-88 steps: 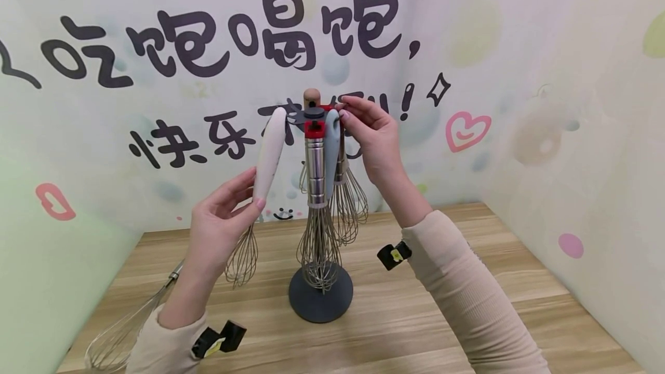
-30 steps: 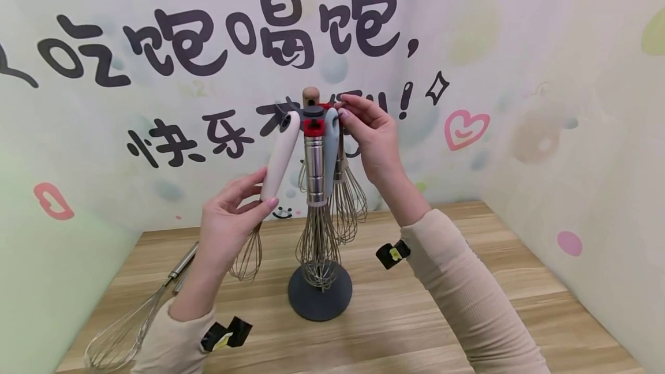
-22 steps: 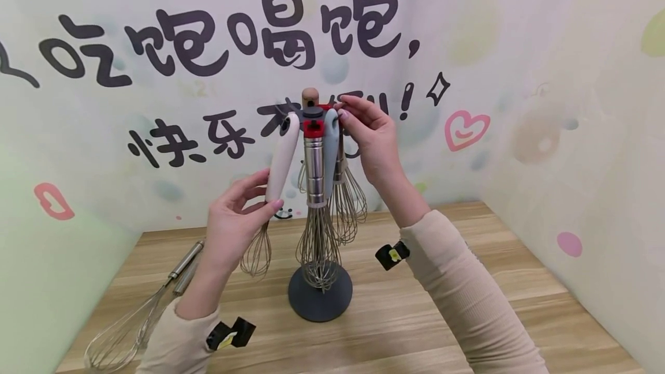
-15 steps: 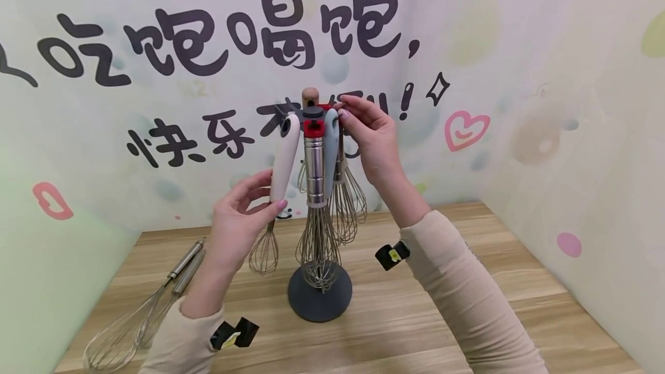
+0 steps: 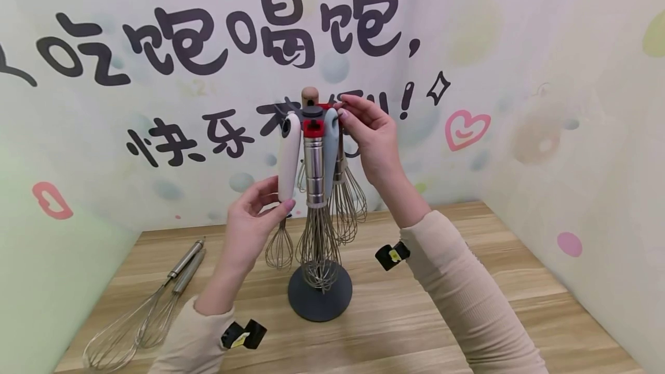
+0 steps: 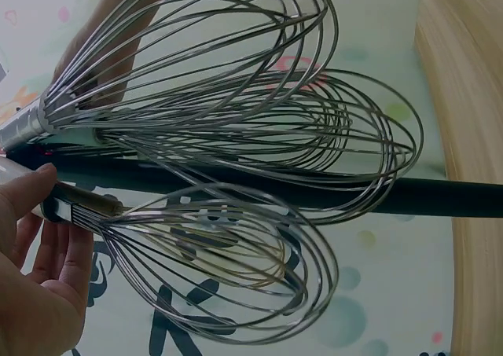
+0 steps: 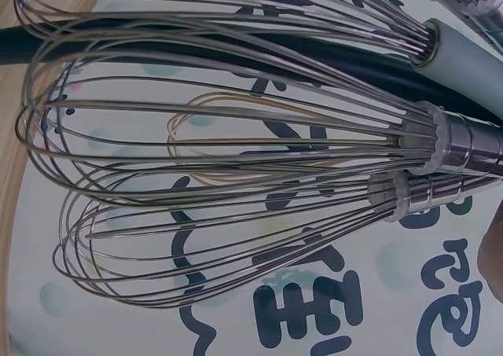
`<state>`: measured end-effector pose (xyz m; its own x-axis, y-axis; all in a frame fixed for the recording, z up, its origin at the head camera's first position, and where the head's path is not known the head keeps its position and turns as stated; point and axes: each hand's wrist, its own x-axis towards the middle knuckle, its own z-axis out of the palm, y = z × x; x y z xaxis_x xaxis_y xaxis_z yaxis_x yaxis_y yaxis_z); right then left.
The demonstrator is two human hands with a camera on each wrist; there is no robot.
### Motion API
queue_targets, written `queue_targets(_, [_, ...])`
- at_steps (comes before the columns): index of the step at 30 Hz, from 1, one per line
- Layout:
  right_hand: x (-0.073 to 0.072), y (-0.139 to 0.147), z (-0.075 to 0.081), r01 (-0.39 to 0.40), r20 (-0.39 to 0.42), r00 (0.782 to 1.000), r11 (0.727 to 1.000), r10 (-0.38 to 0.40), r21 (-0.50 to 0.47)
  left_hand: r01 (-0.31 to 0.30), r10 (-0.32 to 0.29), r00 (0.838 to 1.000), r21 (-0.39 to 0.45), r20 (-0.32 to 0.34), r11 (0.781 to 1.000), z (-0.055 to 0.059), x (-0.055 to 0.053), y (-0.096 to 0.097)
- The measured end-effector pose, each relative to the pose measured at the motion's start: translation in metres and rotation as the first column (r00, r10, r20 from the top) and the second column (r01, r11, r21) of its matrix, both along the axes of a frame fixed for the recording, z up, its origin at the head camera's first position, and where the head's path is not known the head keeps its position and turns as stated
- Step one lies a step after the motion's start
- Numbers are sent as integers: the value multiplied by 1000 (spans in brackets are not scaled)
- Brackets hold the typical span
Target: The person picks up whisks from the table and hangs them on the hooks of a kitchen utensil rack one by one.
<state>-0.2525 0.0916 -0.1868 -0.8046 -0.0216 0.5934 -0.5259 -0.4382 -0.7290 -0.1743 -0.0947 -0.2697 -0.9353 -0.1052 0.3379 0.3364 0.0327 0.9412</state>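
A white-handled whisk (image 5: 288,157) hangs nearly upright at the left side of a dark whisk stand (image 5: 320,303), its holed top beside a hook. My left hand (image 5: 248,221) pinches the bottom of that handle between thumb and fingers. The whisk's wire loops (image 6: 220,254) show in the left wrist view. At the rack's top right, my right hand (image 5: 378,142) pinches the stand's edge with thumb and fingertips, partly hidden behind a blue-handled whisk (image 5: 331,157). A steel-handled whisk (image 5: 314,172) with a red top hangs in front. More whisks hang behind.
Two steel whisks lie on the wooden table (image 5: 415,310) at left: a larger whisk (image 5: 116,333) and a smaller whisk (image 5: 182,279) beside it. A printed wall (image 5: 208,189) stands close behind the stand, with side walls left and right.
My left hand has moved right with the white-handled whisk, which has swung from tilted to nearly upright against the stand. The whisks on the table are now less covered. My right hand has stayed put.
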Motion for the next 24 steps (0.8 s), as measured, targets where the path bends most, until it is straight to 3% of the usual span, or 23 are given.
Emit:
queue_targets(13, [2, 2, 3, -7, -1, 1000, 1000, 7, 0, -25, 25, 1000, 3, 10, 1000, 0, 2, 3])
queue_targets(24, [6, 4, 4, 16, -19, 1000, 999, -15, 40, -11, 12, 1000, -34, 29, 999, 0, 3, 3])
